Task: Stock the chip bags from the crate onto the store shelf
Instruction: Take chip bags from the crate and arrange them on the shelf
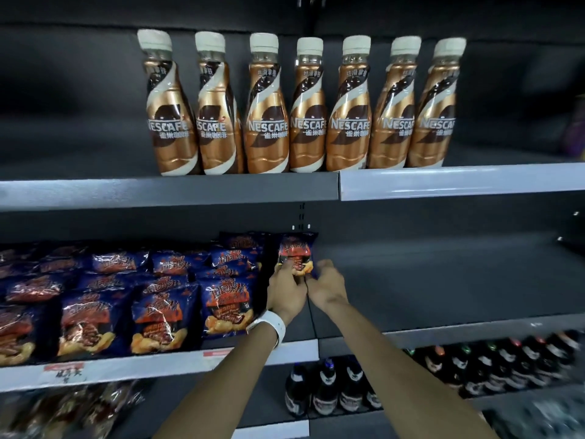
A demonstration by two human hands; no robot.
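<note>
A dark blue chip bag (296, 253) with red and orange print stands upright at the back of the middle shelf (427, 280), just right of the stocked rows. My left hand (286, 291), with a white watch on the wrist, holds the bag's lower left edge. My right hand (327, 285) is at the bag's lower right with its fingers curled toward it; whether they hold the bag is hard to tell. Several matching chip bags (148, 312) fill the left part of the same shelf. No crate is in view.
Several coffee bottles (300, 109) stand in a row on the shelf above. Dark bottles (474, 372) line the lower shelf at the right, and packaged goods (72, 410) lie at the lower left. The grey shelf surface stretches to the right of the held bag.
</note>
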